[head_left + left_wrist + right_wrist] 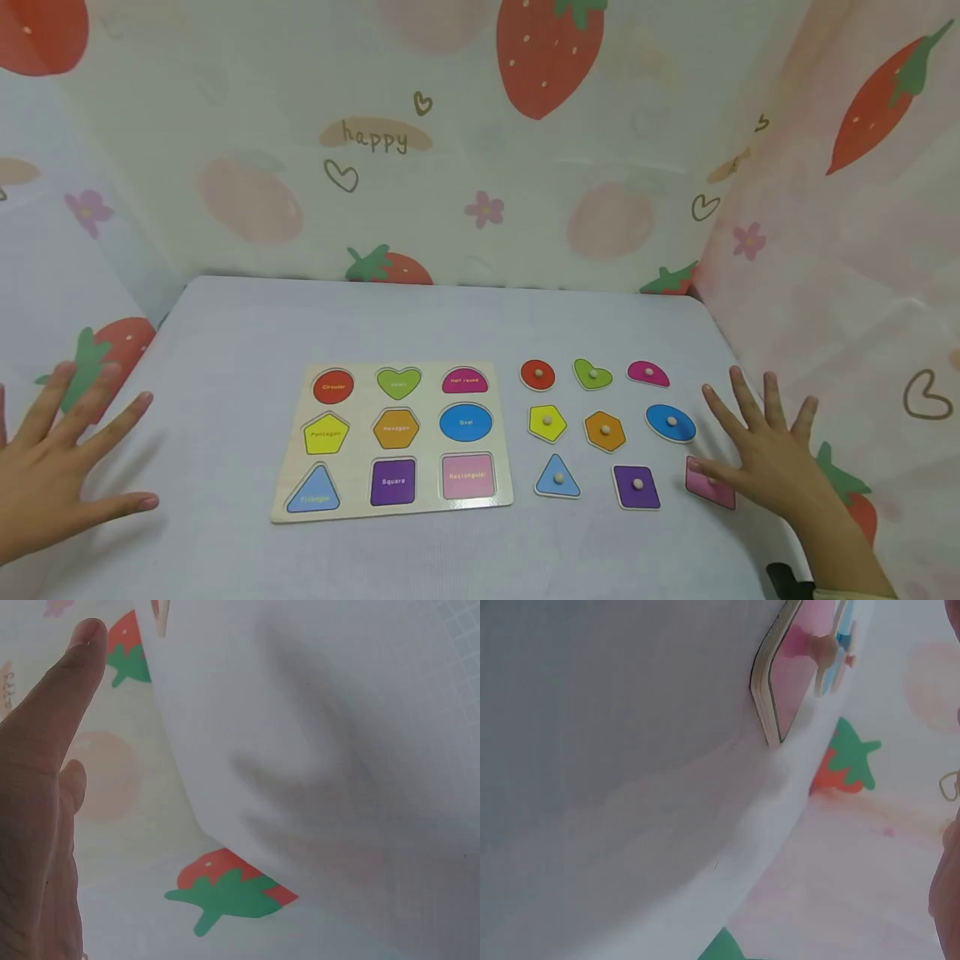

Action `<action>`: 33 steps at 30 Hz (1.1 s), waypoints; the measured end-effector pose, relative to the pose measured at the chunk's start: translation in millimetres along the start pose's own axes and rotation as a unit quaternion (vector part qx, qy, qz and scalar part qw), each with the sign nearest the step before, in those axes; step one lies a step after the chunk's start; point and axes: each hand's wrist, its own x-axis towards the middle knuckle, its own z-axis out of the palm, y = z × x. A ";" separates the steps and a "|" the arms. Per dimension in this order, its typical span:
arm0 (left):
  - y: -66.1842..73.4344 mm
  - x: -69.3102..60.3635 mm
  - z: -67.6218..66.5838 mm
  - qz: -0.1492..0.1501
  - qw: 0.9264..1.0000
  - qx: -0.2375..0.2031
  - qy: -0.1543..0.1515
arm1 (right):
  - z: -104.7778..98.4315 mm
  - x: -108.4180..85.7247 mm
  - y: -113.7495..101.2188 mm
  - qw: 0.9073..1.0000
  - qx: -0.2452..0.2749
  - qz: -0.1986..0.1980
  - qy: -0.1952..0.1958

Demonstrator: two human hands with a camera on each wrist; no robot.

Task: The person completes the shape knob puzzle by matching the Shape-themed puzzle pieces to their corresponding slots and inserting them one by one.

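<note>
My left hand hovers over the left side of the table with its fingers spread, holding nothing. On the right, my right hand is spread too, above the table's edge. Its thumb overlaps the pink rectangle piece in the head view; the right wrist view shows that piece lying on the cloth with its knob up. Nearby lie the blue oval piece and the purple square piece. A wooden shape board with labelled shapes lies in the middle of the table.
Between board and right hand lie more knobbed pieces: red circle, green heart, magenta half round, yellow pentagon, orange hexagon and blue triangle. Strawberry-print curtains enclose the white table.
</note>
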 end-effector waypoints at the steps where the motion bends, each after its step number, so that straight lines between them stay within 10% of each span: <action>1: -0.3 0.0 0.2 -0.001 1.000 0.002 -0.001 | -0.1 0.4 -0.3 1.000 0.001 -0.002 0.000; 33: 15.2 -0.4 -4.2 0.022 0.999 0.031 -0.026 | -6.3 23.3 -23.2 0.999 0.016 -0.023 0.037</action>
